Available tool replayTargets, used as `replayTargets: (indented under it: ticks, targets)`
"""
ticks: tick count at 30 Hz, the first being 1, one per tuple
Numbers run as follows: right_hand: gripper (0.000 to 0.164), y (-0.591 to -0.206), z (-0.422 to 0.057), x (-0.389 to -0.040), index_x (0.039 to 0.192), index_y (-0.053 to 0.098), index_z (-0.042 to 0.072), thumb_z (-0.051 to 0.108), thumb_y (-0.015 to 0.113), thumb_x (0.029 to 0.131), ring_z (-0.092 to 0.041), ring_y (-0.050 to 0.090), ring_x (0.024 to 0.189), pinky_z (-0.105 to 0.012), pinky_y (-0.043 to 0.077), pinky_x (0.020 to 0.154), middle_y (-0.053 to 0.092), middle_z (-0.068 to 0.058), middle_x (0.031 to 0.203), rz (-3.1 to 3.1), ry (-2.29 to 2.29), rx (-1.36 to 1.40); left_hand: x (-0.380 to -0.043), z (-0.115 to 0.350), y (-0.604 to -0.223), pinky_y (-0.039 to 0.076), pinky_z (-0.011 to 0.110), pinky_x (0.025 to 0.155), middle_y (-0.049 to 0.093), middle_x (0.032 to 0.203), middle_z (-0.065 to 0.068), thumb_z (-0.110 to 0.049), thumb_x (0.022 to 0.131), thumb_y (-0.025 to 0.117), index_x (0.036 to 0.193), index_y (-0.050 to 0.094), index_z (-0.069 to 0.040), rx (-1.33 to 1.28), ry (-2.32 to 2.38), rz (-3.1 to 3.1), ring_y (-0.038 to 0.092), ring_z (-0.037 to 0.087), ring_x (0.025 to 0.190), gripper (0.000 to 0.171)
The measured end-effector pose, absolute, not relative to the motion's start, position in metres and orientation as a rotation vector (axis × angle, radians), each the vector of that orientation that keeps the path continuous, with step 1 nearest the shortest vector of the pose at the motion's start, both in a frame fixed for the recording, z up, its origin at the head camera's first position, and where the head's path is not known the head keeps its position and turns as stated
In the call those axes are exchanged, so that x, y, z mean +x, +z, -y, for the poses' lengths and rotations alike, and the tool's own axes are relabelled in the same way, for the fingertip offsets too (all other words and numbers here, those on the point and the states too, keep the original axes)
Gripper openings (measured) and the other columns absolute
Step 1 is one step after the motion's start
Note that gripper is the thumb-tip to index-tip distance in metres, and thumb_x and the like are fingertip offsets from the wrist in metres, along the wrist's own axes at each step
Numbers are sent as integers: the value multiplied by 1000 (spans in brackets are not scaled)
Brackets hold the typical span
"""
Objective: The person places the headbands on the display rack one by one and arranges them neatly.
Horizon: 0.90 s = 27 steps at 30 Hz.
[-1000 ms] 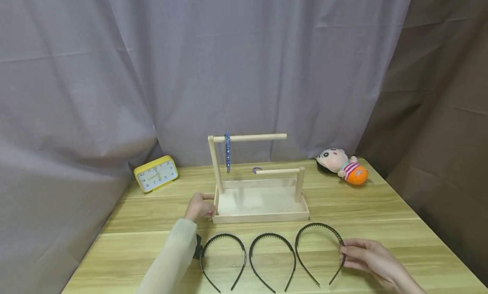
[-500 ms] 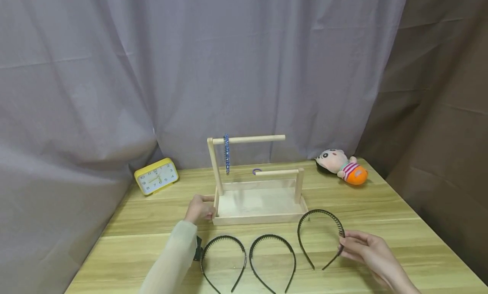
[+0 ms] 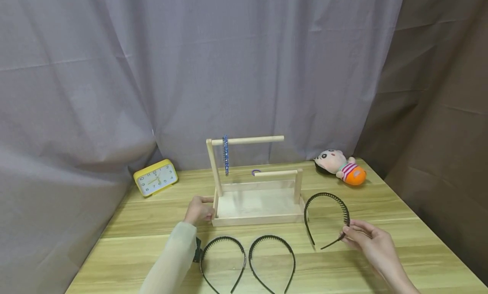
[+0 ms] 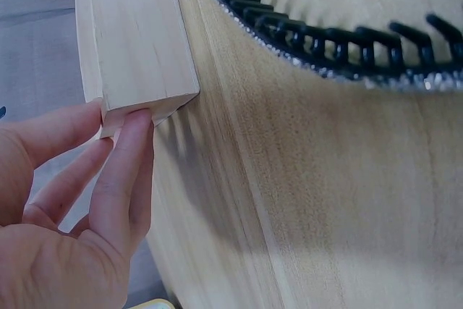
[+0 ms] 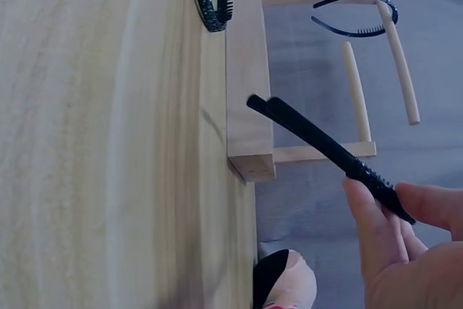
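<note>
My right hand (image 3: 375,245) pinches a black toothed headband (image 3: 327,195) by its right side, lifted above the table. In the right wrist view that headband (image 5: 311,132) appears edge-on, thumb and fingers at one side of it. My left hand (image 3: 199,210) holds the left end wall of a wooden stand (image 3: 259,220), its fingertips on the tray's end in the left wrist view. A blue glittery headband (image 3: 226,156) hangs on the stand's upper bar (image 3: 253,140). Two more black headbands, one on the left (image 3: 225,238) and one in the middle (image 3: 271,237), lie in front of the tray.
A yellow alarm clock (image 3: 155,177) stands at the back left. The plush doll (image 3: 341,167) lies at the back right. Behind the stand's lower bar (image 3: 276,173) a purple ring (image 3: 255,172) shows partly. A grey curtain (image 3: 228,73) backs the table.
My right hand has raised the right-hand black headband off the table and carried it farther back, toward the tray's right end. The left hand stays at the stand.
</note>
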State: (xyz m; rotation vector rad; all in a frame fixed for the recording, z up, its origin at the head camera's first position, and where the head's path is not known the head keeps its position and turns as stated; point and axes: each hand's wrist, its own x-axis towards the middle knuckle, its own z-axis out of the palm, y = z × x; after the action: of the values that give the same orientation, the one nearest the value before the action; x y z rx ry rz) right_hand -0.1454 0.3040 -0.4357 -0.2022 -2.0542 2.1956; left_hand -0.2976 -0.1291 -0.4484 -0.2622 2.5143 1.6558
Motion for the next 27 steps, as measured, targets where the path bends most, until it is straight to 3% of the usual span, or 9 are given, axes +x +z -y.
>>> replayTargets:
  ticks: [7, 14, 27]
  targets:
    - [24, -429, -299, -146, 105, 64, 19, 7, 73, 86, -6, 71, 81, -23, 58, 76, 71, 10, 89, 1983, 2123, -198, -296, 128, -448, 57, 26, 53, 67, 72, 15, 15, 67, 56, 122, 63, 9, -254, 1652, -2522, 64, 17, 59, 56]
    - [25, -425, -293, -148, 108, 63, 11, 6, 72, 86, -7, 71, 78, -24, 59, 74, 74, 8, 87, 1979, 2035, -151, -296, 128, -446, 58, 27, 54, 66, 72, 15, 15, 67, 56, 122, 63, 9, -258, 1631, -2540, 61, 14, 55, 56]
    - [25, -416, -281, -158, 107, 65, 12, 4, 72, 85, -5, 70, 77, -20, 58, 74, 71, 7, 86, 1803, 2039, -174, -297, 129, -447, 58, 26, 55, 67, 77, 16, 14, 69, 58, 123, 63, 8, -275, 1601, -2544, 59, 14, 54, 54]
